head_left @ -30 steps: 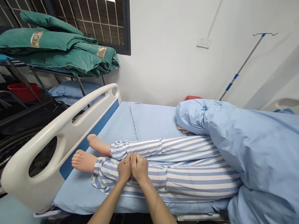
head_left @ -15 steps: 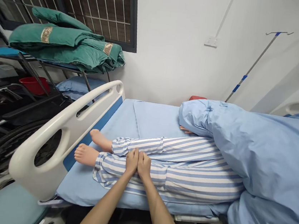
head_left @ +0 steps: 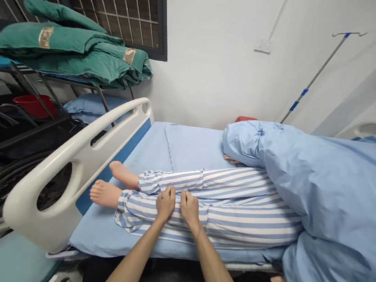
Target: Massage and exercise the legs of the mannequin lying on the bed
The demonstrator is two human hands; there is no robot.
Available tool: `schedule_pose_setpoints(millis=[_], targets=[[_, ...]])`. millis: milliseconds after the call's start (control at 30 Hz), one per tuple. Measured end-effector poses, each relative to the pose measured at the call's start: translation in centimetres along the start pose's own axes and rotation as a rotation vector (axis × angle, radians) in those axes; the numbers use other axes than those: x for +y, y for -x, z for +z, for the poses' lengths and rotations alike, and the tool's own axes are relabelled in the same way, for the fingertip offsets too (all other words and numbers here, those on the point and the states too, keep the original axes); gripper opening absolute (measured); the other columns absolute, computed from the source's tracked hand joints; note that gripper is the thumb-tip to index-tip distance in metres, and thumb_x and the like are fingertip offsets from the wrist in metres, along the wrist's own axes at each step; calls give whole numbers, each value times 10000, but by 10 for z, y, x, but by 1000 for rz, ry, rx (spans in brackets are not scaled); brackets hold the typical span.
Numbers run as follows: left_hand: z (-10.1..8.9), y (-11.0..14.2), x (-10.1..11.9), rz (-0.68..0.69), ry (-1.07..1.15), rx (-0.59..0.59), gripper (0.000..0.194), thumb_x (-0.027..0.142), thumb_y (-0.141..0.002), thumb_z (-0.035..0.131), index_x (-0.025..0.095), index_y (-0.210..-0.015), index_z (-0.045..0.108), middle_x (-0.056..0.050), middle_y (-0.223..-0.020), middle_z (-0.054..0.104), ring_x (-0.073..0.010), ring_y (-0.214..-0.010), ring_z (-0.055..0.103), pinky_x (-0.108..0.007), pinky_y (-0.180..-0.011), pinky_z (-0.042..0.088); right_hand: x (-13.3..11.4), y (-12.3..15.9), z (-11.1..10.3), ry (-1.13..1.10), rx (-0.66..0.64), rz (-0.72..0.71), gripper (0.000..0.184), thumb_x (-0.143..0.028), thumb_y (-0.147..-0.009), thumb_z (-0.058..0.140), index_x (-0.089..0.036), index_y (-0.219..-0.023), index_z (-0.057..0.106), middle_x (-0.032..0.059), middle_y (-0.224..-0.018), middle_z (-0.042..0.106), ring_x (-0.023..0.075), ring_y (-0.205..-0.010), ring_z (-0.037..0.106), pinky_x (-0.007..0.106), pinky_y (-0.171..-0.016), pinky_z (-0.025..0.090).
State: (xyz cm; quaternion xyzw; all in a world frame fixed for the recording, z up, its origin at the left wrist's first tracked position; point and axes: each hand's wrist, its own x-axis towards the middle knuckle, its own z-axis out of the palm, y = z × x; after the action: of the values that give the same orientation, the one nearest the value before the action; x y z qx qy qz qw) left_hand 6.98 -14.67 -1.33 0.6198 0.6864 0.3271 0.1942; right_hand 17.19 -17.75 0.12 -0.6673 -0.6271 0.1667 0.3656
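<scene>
1. Step in hand, prob.: we're working w/ both hands at the lower legs of the striped trousers (head_left: pixel 231 209), lower ctr of frame.
2. Grip: our L hand (head_left: pixel 166 203) and R hand (head_left: pixel 190 208) are sitting curled, fist-like, side by side w/ a gap btwn; can't tell if we're pinching cloth.
3. Next move, we're judging, is calling for a light, even touch, as the cloth is looking thin & loose.
4. Trousers: blue/white stripes are running lengthwise; cuffs are bunching nr the bare feet (head_left: pixel 105 193), ctr left; a light-blue quilt (head_left: pixel 339 185) is covering the top end, frame right.
</scene>
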Motion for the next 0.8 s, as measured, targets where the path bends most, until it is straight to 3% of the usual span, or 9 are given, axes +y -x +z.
schedule_pose_setpoints(millis=[200,333,567,800], targets=[[-8,-3,13,-2,318,47,369,372,-920,369,210,-596,438,6,-554,484,-143,-590,467,-259,-633,329,16,1,8,-209,86,34,464,-432,-976,255,-212,-608,433,-8,-552,498,127,-546,439,264,-578,255],[1,4,32,14,517,50,399,448,-920,348,220,-596,399,31,-518,397,-132,-530,401,-253,-581,322,20,-4,8,-346,163,78,469,-484,-963,249,-224,-596,381,-19,-533,445,132,-537,422,259,-565,277],[20,18,36,7,185,-33,317,287,-894,453,203,-588,435,9,-531,477,-125,-534,374,-259,-597,231,18,-6,5,-384,124,102,429,-468,-951,287,-219,-629,423,9,-592,535,143,-575,476,255,-565,300],[21,17,32,34,152,-29,328,304,-909,429,199,-599,434,0,-565,500,-129,-573,412,-255,-606,224,24,-1,-20,-183,115,1,427,-425,-966,301,-214,-625,447,6,-567,532,133,-552,453,274,-577,238]])
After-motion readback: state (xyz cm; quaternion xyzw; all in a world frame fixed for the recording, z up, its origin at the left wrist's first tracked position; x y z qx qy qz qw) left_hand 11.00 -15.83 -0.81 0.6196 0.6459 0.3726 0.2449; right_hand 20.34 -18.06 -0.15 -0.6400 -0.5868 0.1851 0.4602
